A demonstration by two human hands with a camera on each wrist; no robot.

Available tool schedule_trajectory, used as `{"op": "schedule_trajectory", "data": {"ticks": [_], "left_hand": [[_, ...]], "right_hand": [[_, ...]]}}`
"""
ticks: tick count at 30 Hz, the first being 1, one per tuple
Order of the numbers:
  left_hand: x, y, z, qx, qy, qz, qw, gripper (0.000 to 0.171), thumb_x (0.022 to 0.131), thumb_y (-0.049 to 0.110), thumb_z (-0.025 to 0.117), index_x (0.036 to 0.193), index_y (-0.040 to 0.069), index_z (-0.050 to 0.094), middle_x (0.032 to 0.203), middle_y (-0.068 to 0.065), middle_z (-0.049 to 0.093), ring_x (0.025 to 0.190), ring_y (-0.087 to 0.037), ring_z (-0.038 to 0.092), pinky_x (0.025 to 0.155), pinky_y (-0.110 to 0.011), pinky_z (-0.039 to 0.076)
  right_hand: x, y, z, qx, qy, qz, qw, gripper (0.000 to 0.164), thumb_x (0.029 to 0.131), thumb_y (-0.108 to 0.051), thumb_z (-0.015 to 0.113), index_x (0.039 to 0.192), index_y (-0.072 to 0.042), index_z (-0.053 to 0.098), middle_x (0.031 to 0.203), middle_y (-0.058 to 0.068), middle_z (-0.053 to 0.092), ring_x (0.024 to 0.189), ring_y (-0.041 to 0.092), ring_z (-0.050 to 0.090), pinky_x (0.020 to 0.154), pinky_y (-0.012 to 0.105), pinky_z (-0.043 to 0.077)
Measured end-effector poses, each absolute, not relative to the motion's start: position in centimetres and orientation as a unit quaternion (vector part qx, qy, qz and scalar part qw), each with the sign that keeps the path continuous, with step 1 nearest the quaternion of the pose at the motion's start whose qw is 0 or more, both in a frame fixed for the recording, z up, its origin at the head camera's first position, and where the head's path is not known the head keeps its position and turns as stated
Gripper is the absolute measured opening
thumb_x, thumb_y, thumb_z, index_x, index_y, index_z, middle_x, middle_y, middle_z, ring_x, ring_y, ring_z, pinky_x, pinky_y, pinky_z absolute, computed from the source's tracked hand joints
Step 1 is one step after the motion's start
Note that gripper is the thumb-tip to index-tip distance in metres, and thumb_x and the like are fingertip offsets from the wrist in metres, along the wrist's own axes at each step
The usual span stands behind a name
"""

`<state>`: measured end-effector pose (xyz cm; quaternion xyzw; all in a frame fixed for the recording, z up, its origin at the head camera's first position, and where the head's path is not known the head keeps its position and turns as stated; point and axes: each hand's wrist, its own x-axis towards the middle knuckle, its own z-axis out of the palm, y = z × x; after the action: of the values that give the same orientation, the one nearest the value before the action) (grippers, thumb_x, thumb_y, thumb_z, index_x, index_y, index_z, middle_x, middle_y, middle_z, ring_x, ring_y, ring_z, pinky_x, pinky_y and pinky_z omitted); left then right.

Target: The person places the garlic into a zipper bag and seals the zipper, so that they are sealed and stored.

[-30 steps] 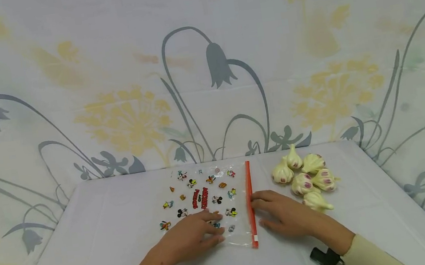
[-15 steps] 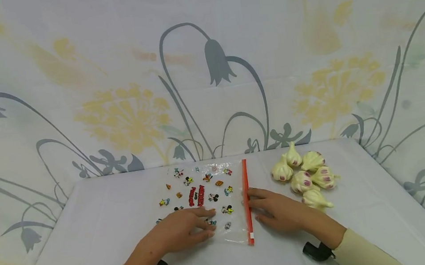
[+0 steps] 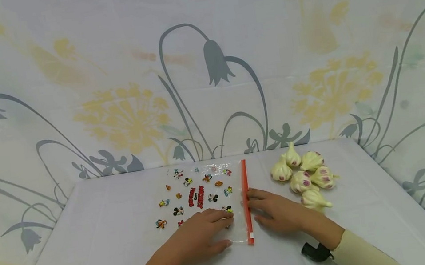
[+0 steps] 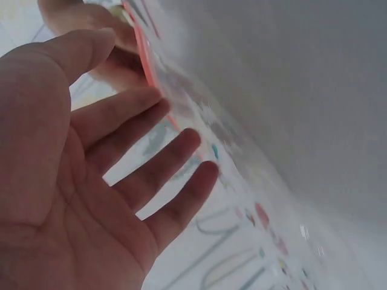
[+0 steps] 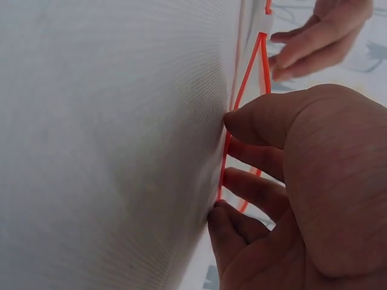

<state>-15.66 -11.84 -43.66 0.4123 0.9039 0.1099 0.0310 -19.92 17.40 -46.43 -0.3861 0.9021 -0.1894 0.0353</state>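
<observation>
A clear, cartoon-printed zip bag (image 3: pixel 201 193) lies on the counter (image 3: pixel 99 223) by its far edge, left of garlic bulbs (image 3: pixel 300 182) near the far right corner. The left hand (image 3: pixel 202 237) spreads loosely over it; the right hand (image 3: pixel 277 211) reaches extended fingers to the parted red zip strip (image 3: pixel 244 177). Should those fingers slip, the limp lips could fall together. Since half a second ago, the left hand has shifted toward the strip.

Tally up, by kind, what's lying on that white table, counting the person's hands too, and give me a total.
Garlic bulbs: 6
Clear printed bag with a red zip edge: 1
Hands: 2 (left hand, right hand)
Total: 9
</observation>
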Motion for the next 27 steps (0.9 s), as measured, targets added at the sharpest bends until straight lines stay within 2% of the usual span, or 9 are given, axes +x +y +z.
{"op": "schedule_trajectory", "data": {"ticks": [3,7,9,15,23,27], "left_hand": [[-15.1,-10.8,-43.9,0.436,0.893,0.113,0.011,0.055,0.104,0.042,0.068,0.152,0.019,0.059,0.157,0.01,0.054,0.142,-0.016,0.052,0.115,-0.039,0.046],[-14.9,-9.6,-44.1,0.458,0.883,0.107,-0.001,0.058,0.103,0.046,0.068,0.155,0.024,0.056,0.16,0.011,0.051,0.142,-0.017,0.051,0.111,-0.05,0.049],[-15.0,-9.1,-44.1,0.465,0.88,0.094,-0.009,0.056,0.103,0.048,0.068,0.153,0.027,0.057,0.161,0.011,0.05,0.14,-0.018,0.052,0.107,-0.05,0.05],[-15.7,-7.7,-44.3,0.476,0.878,0.028,-0.052,0.048,0.103,0.051,0.065,0.146,0.03,0.062,0.156,0.012,0.054,0.132,-0.018,0.057,0.101,-0.041,0.051],[-16.2,-7.1,-44.6,0.462,0.883,-0.028,-0.077,0.052,0.1,0.058,0.067,0.14,0.026,0.065,0.14,0.01,0.06,0.116,-0.015,0.061,0.095,-0.035,0.052],[-16.2,-6.9,-44.6,0.441,0.893,-0.051,-0.075,0.058,0.099,0.065,0.064,0.138,0.022,0.066,0.139,0.006,0.059,0.112,-0.016,0.06,0.094,-0.034,0.052]], "right_hand": [[-19.9,17.4,-46.3,-0.386,0.902,-0.189,0.038,0.044,0.102,-0.015,0.07,0.144,-0.006,0.065,0.157,0.011,0.053,0.149,0.032,0.047,0.117,0.051,0.043],[-19.9,17.5,-46.2,-0.385,0.902,-0.191,0.04,0.044,0.101,-0.014,0.07,0.144,-0.007,0.065,0.156,0.01,0.053,0.147,0.032,0.049,0.117,0.052,0.044],[-19.9,17.5,-46.2,-0.385,0.902,-0.192,0.039,0.043,0.101,-0.013,0.069,0.143,-0.008,0.065,0.155,0.009,0.054,0.146,0.031,0.05,0.117,0.052,0.044],[-19.9,17.5,-46.3,-0.384,0.9,-0.204,0.044,0.036,0.102,-0.013,0.068,0.137,-0.01,0.068,0.157,0.011,0.052,0.149,0.033,0.047,0.117,0.053,0.043],[-20.1,17.6,-46.4,-0.411,0.888,-0.206,0.012,0.04,0.1,-0.008,0.067,0.14,-0.005,0.067,0.156,0.012,0.053,0.148,0.034,0.048,0.116,0.053,0.044],[-20.1,17.8,-46.5,-0.418,0.884,-0.209,0.004,0.043,0.1,-0.007,0.067,0.143,-0.005,0.065,0.159,0.011,0.051,0.15,0.035,0.045,0.115,0.053,0.045]]}}
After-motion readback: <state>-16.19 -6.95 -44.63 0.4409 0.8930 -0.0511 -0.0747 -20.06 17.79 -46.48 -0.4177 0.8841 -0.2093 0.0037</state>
